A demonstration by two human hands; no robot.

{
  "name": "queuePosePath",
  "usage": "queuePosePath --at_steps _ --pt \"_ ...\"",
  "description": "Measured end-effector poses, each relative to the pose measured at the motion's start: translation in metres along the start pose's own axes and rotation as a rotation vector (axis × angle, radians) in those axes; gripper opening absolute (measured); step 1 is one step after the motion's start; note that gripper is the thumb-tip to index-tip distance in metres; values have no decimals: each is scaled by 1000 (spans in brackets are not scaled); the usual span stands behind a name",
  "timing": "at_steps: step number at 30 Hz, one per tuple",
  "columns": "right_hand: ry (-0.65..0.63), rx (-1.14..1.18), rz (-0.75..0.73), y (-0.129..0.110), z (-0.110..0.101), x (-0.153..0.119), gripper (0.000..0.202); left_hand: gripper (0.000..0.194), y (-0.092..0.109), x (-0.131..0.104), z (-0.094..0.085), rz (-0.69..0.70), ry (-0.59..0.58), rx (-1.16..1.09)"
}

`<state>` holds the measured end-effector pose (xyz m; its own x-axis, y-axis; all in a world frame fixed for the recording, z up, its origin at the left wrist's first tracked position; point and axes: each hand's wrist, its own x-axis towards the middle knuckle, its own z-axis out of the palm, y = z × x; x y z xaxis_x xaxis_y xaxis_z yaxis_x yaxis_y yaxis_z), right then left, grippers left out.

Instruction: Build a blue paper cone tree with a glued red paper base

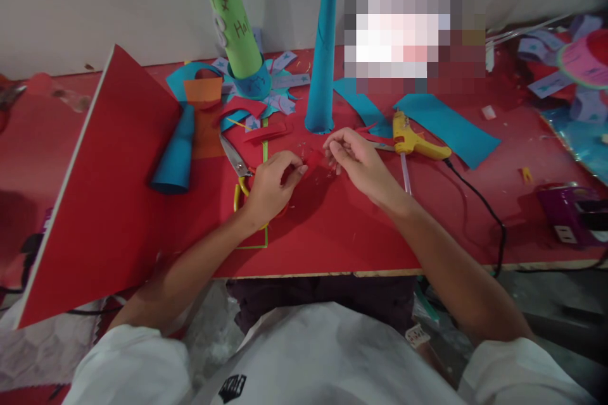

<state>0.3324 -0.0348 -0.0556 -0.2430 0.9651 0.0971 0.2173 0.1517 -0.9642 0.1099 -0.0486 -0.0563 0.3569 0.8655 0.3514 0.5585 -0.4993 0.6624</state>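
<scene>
My left hand [275,185] is over the red table, its thumb and forefinger brought together. What lies between those fingertips, if anything, is too small to make out. Opposite it, my right hand [355,157] has curled fingers, and their contents are also unclear. Whitish specks or strands and a patch of red show between the two hands. Just behind the right hand stands a tall, narrow blue paper cone [321,69]. Scissors with yellow handles [236,158] lie partly under my left hand. A yellow glue gun [413,137] rests to the right of my right hand.
A red board [104,190] leans upright at the left, beside a smaller blue paper cone [175,161]. Behind are a green paper tube [232,19] and blue paper pieces [449,123]. A black cord [479,193] trails from the glue gun; a purple box [565,215] sits right.
</scene>
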Motion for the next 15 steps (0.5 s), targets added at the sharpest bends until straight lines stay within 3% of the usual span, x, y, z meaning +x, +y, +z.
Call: queuePosePath --at_steps 4,15 --pt "18 29 37 -3 5 -1 44 14 0 1 0 -4 4 -14" --pt "33 119 41 0 18 0 40 12 4 -1 -2 -41 12 -10"
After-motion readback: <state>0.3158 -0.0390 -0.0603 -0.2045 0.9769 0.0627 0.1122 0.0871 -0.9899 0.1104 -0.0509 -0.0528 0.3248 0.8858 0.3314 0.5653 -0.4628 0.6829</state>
